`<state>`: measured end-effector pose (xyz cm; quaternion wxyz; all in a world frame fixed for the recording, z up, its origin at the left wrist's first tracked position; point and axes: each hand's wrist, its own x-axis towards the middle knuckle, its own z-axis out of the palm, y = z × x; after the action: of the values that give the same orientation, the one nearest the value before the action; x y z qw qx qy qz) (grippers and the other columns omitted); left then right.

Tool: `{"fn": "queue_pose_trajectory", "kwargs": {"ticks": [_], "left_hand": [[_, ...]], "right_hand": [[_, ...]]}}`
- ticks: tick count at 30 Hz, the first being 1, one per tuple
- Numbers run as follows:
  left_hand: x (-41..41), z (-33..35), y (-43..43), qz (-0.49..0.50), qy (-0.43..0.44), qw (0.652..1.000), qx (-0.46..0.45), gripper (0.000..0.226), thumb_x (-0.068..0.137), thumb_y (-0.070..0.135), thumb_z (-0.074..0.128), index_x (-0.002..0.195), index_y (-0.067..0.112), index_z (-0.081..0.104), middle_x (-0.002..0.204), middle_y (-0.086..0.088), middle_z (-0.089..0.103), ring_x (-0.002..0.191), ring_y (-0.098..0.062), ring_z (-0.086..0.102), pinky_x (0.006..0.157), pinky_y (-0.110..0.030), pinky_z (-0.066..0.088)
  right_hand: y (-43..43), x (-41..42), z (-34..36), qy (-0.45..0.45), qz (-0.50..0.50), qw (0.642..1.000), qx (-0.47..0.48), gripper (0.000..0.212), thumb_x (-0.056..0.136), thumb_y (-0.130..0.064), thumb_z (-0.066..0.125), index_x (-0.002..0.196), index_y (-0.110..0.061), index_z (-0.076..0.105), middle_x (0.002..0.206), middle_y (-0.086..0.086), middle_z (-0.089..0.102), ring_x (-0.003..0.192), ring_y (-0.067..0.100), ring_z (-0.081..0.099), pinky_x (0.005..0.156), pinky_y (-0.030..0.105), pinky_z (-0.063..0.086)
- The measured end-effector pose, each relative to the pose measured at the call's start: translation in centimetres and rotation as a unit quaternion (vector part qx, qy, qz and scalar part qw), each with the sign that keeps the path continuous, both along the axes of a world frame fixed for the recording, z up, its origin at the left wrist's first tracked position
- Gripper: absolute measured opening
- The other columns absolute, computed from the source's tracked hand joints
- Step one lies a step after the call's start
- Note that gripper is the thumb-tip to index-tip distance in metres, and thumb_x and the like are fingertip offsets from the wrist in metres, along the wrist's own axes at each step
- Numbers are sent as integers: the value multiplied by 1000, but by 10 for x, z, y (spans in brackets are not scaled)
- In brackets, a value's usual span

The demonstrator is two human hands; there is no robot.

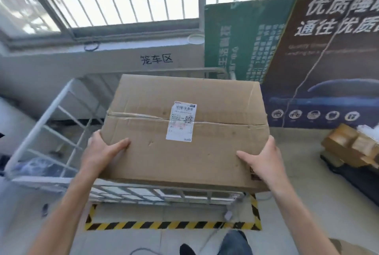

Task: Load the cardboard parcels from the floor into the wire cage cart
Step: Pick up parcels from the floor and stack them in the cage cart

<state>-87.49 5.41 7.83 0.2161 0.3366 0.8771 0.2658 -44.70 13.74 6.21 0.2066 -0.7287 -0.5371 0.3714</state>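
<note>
A large brown cardboard parcel (184,156) with a white shipping label on top hangs over the white wire cage cart (51,123), above its near rail. My left hand (102,148) grips the parcel's near left corner, thumb lying on the top face and fingers round the side. My right hand (264,156) grips the near right corner the same way. The parcel hides most of the cart's inside and its right side. More cardboard parcels (352,146) lie piled on the floor at the right.
Yellow-and-black hazard tape (164,225) marks the cart's bay on the floor. Printed boards (320,59) lean on the wall behind the cart, right of a barred window. A dark mat lies under the parcel pile. My leg and shoe show at the bottom edge.
</note>
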Motion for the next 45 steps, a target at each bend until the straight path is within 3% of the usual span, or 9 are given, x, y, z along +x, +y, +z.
{"fn": "queue_pose_trajectory", "kwargs": {"ticks": [6,15,21,25,28,32,38,41,45], "left_hand": [[-87,-5,-6,45,-50,998,6,115,39,71,77,133,12,49,128,-12,61,114,-32,60,100,-53,48],[-186,-57,48,67,-47,995,-62,107,57,64,80,143,16,38,133,-11,52,116,-33,55,98,-57,47],[-250,-95,60,120,-104,983,-91,95,43,60,82,120,14,51,116,-11,66,102,-29,64,94,-51,52],[-309,-140,64,120,-143,972,-142,82,52,52,90,114,21,47,116,-11,66,96,-27,65,91,-52,54],[-362,-188,82,90,-170,965,-179,96,42,62,85,119,14,54,115,-10,67,100,-30,66,92,-53,54],[-432,-257,115,42,-170,960,-218,100,45,66,78,125,11,56,119,-12,66,105,-33,65,93,-54,53],[-517,-354,139,11,-96,956,-277,72,76,55,71,129,9,52,125,-17,61,110,-40,59,91,-52,50],[-552,-395,146,7,-76,959,-272,53,81,49,69,115,10,60,115,-15,66,103,-39,63,84,-50,52],[-574,-455,154,41,-75,968,-235,37,81,46,71,97,20,51,101,-4,61,105,-37,62,79,-42,44]], "right_hand": [[30,-98,-9,8,58,998,-23,115,66,-51,85,152,-10,20,147,17,43,135,34,42,108,51,39],[111,-207,-72,-1,78,993,-85,115,64,-55,85,151,-15,21,148,15,40,134,34,42,106,55,41],[133,-281,-105,-26,103,983,-150,120,71,-55,81,157,-16,8,153,16,32,139,36,35,109,53,38],[137,-335,-133,-35,89,975,-202,113,71,-46,83,155,-15,15,148,18,38,136,37,38,109,54,38],[144,-379,-161,-44,61,965,-250,108,69,-42,82,152,-16,18,144,17,41,133,38,41,106,53,41],[150,-445,-213,-59,19,955,-289,103,63,-42,79,147,-18,24,137,16,46,125,36,47,101,50,46],[156,-536,-319,-79,-14,943,-324,119,70,-46,83,158,-19,9,155,15,33,140,36,37,110,53,39],[166,-570,-370,-72,-5,945,-319,118,72,-48,82,158,-20,7,157,14,29,142,37,33,112,55,37],[186,-598,-437,-68,9,957,-282,114,73,-46,82,157,-18,11,152,14,34,142,35,32,113,54,34]]}}
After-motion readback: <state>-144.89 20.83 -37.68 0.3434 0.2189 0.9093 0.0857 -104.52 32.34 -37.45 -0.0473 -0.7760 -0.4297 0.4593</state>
